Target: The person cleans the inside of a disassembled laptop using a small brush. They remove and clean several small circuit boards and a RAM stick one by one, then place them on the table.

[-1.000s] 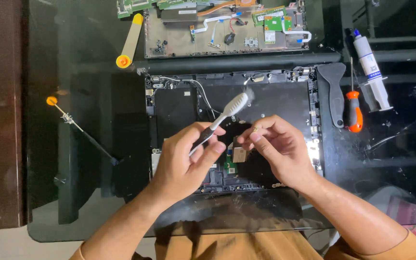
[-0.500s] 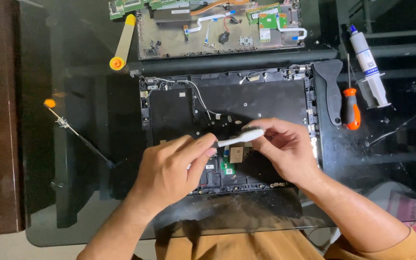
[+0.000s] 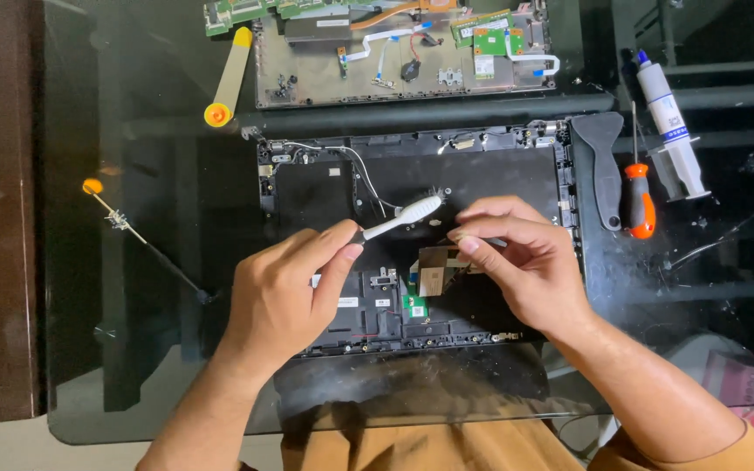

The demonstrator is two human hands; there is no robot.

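Left hand has its fingers pinched shut on the handle of a white toothbrush, bristle end over the middle of the opened laptop base. Right hand sits just beside the brush head, fingertips closed on a small flat cable piece. The base fills most of the glass table; bare glass on the left. Right edge is crowded: one screwdriver, one syringe, one black pry tool. One circuit board tray up top.
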